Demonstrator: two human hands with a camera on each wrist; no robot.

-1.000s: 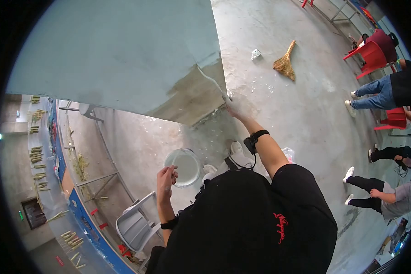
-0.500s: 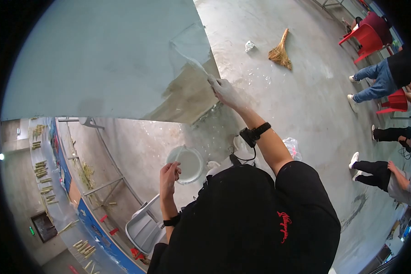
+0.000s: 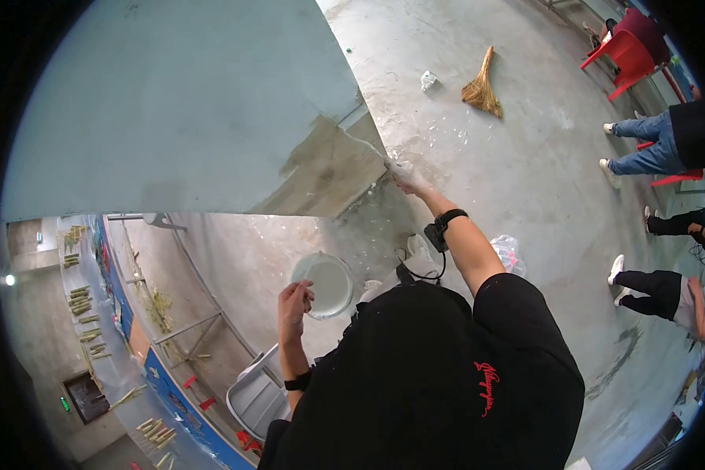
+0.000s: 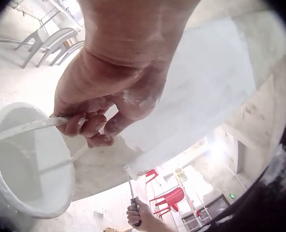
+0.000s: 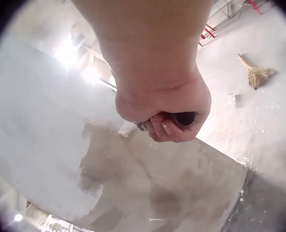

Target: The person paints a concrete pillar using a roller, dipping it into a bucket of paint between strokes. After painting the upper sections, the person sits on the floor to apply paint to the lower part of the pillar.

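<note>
My left hand [image 3: 296, 304] is curled round the white handle [image 4: 29, 126] of a bucket [image 3: 327, 286] holding pale liquid. In the head view my right hand [image 3: 406, 177] is at the edge of a large panel [image 3: 180, 102], coated pale grey-blue except for a brownish patch [image 3: 329, 168] near the corner. My right hand [image 5: 167, 113] grips a tool by its dark handle [image 5: 185, 118]. From that handle a thin shank leads to a whitish end [image 4: 132, 171] at the panel, in the left wrist view. How firmly it touches cannot be told.
A straw broom [image 3: 482, 90] and a crumpled white item [image 3: 428, 80] lie on the floor beyond the panel. Several people stand or sit at the right near a red chair [image 3: 630, 59]. A grey chair [image 3: 257, 399] is at lower left; a plastic bag [image 3: 509, 254] lies right of me.
Since half a second ago, my right hand and the tool have moved down and right, towards the panel's edge. My left hand keeps its hold on the bucket handle. The head view has shifted slightly.
</note>
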